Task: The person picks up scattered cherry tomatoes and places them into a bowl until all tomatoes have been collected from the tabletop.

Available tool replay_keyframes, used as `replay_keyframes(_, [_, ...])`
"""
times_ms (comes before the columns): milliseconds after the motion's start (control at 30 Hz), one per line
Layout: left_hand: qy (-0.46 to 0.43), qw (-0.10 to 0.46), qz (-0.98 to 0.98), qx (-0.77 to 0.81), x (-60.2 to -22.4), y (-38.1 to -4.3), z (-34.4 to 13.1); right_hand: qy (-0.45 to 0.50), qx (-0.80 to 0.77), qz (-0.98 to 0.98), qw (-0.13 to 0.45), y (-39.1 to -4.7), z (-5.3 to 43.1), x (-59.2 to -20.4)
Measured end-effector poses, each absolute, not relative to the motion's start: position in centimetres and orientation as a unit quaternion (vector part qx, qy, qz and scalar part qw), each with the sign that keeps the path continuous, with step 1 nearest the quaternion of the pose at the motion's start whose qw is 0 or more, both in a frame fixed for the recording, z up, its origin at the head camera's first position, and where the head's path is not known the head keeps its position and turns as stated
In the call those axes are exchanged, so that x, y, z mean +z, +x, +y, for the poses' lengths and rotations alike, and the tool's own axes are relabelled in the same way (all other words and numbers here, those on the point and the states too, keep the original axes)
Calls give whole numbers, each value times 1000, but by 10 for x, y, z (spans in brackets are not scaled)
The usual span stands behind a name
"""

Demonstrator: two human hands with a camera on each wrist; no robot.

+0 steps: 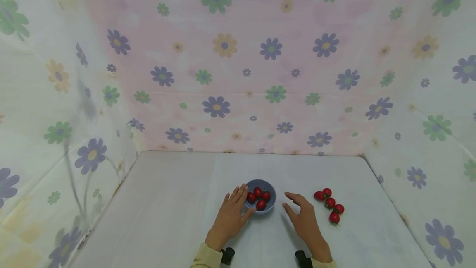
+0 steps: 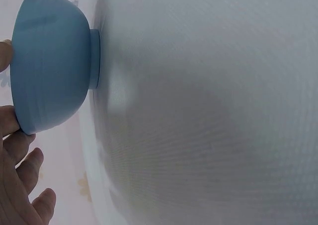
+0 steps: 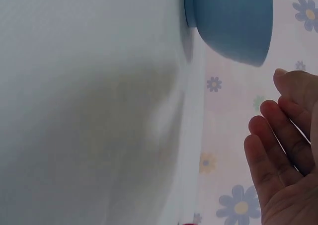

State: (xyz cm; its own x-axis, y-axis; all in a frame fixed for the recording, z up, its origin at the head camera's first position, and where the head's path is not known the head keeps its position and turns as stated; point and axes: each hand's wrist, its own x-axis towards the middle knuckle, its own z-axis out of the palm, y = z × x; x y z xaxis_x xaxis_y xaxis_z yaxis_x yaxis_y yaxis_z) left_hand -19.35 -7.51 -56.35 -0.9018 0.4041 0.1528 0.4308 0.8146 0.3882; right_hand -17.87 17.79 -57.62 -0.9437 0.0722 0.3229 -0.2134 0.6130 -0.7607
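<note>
A small blue bowl [image 1: 261, 213] stands upright on the table with several red cherry tomatoes [image 1: 261, 205] in it. My left hand [image 1: 231, 214] is at the bowl's left side, its fingers extended along the rim and its thumb near the front edge. The left wrist view shows the fingertips [image 2: 25, 138] right at the rim of the bowl [image 2: 52, 63]. To the right of the bowl and apart from it, my right hand [image 1: 305, 219] hovers with thumb and fingers spread and nothing between them. The right wrist view shows this hand [image 3: 288, 150] beyond the bowl's rim.
Several more cherry tomatoes [image 1: 330, 203] with green stems lie in a loose row on the white table [image 1: 167, 202], right of my right hand. Flower-patterned cloth [image 1: 245, 61] rises behind the table and along both sides.
</note>
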Motion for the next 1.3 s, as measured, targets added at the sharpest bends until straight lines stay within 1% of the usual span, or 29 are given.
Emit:
replay_keyframes(400, [-217, 24, -952, -213, -564, -193, -75, -42, 402, -905, 132, -152, 205, -572])
replay_keyframes(733, [-223, 30, -951, -213, -566, -194, -75, -86, 375, -911, 148, -139, 235, -564])
replay_keyframes(933, [-224, 28, -951, -212, -567, -194, -77, -120, 370, -915, 108, -134, 249, -561])
replay_keyframes(1167, [-225, 36, -950, -215, -566, -194, -76, -147, 358, -918, 89, -135, 264, -560])
replay_keyframes(1300, [-225, 40, -950, -213, -566, -194, -76, -162, 350, -920, 67, -140, 272, -562])
